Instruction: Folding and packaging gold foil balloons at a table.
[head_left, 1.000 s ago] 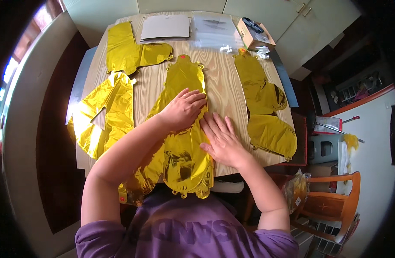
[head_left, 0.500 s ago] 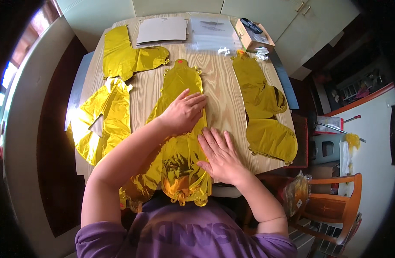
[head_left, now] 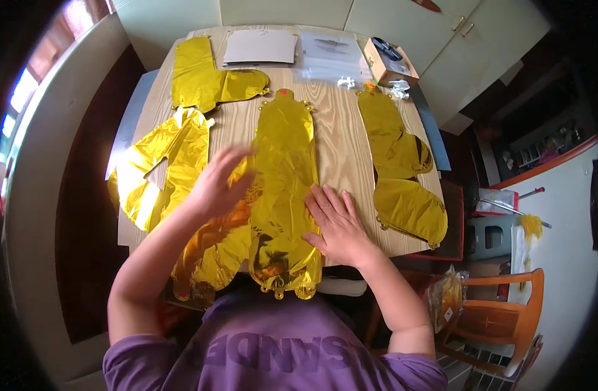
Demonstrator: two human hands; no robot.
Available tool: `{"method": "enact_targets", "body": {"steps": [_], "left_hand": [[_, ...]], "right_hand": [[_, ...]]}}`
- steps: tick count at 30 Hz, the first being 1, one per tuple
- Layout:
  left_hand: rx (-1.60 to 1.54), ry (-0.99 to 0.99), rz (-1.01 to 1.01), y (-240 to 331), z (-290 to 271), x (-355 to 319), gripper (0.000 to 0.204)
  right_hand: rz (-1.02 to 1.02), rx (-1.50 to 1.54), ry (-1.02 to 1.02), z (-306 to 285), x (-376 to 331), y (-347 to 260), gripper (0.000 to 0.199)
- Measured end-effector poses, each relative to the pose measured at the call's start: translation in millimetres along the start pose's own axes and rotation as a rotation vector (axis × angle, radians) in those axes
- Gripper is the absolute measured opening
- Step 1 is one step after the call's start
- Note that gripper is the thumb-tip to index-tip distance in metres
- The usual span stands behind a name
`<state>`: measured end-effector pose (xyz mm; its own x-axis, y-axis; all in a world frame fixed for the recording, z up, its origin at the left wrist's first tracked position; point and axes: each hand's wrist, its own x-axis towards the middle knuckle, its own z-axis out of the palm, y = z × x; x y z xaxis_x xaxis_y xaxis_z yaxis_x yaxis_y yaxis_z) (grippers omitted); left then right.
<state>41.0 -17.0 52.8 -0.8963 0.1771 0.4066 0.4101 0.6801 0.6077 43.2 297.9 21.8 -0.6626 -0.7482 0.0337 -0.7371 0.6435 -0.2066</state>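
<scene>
In the middle of the table lies a long flat gold foil balloon (head_left: 283,150), uninflated, with small tabs along its rim and a red mark at its far end. My right hand (head_left: 336,221) rests flat against its right edge near me, fingers spread. Blurred by motion, my left hand (head_left: 221,182) is over the balloon's left side with its fingers apart and nothing in it. Below that hand, a wrinkled gold foil part (head_left: 211,254) reaches toward the near edge; whether it belongs to the same balloon I cannot tell.
More flat gold balloons lie around: one at far left (head_left: 198,75), a shiny one at left (head_left: 188,146), another at right (head_left: 387,127). At the back are grey-white sheets (head_left: 260,47), clear plastic sheets (head_left: 335,55) and a small box (head_left: 391,64). A wooden chair (head_left: 498,319) stands at right.
My left hand has moved off the middle balloon's surface toward the left and nearer me. My right hand stays at the right edge. The middle balloon now looks straighter and flatter.
</scene>
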Motion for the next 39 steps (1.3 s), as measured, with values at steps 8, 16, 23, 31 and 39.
{"method": "enact_targets", "body": {"steps": [8,16,23,31,39], "left_hand": [[-1.712,-0.32,-1.584,103,-31,-250,0.045],[-1.538,0.478,-1.29,128,0,-217,0.022],[-0.367,-0.083,0.076,106,-23,-122,0.01],[-0.289,-0.524,0.27,91,-6,-70,0.039],[0.194,-0.304,0.313,21,0,-66,0.047]], "right_hand": [[-0.127,0.11,0.098,-18,3,-8,0.065],[-0.266,0.236,0.105,-22,-12,-29,0.043],[-0.263,0.278,0.13,-19,-9,-28,0.036],[-0.19,0.182,0.288,-18,-12,-9,0.023],[0.032,0.411,0.399,-33,-9,-26,0.022]]}}
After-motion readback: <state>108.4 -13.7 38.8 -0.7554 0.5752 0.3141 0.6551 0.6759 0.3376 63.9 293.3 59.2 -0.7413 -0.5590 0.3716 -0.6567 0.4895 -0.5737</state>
